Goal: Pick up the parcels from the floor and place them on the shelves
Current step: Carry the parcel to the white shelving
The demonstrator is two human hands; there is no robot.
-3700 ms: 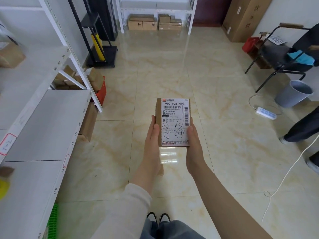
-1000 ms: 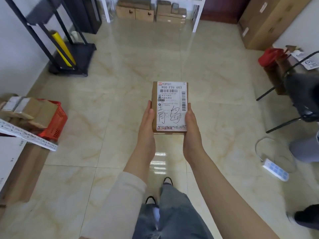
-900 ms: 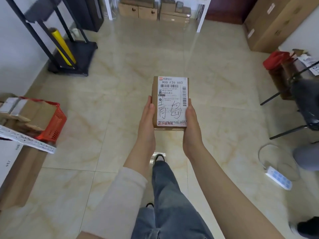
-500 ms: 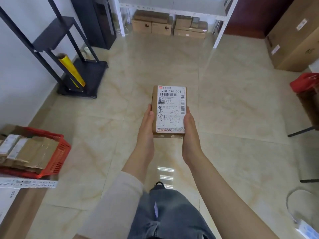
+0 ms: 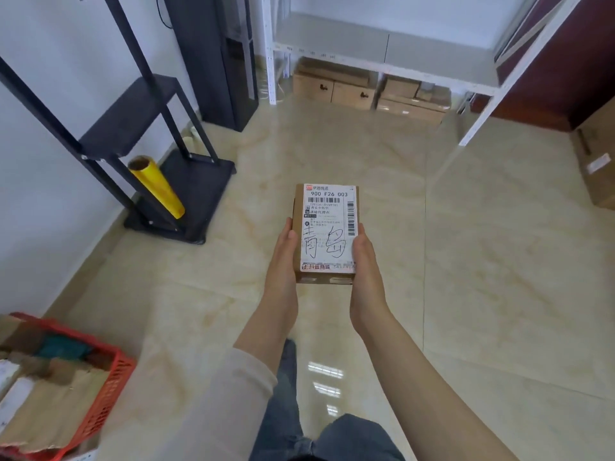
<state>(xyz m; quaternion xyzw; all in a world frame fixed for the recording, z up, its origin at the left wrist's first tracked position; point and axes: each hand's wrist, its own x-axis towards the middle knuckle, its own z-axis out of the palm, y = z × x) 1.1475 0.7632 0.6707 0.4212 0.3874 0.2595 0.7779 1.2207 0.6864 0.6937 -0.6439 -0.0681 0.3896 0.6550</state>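
Note:
A small brown cardboard parcel [image 5: 327, 227] with a white shipping label and handwritten characters is held flat at mid-frame above the tiled floor. My left hand [image 5: 283, 261] grips its left side and my right hand [image 5: 366, 267] grips its right side. Ahead stands a white metal shelf unit [image 5: 382, 48] with a bare grey shelf board. Several cardboard boxes [image 5: 369, 91] sit on the floor under that shelf.
A black stand [image 5: 143, 128] with a yellow roll [image 5: 156, 186] is at the left by the wall. A red crate [image 5: 100, 394] of parcels sits bottom left. A large carton [image 5: 595, 168] stands at the right edge. A dark cabinet [image 5: 216, 54] is beside the shelf.
The view has advanced across the room toward the far white shelf, which is now much closer. Both hands kept hold of the parcel. The chair and power strip dropped out of view.

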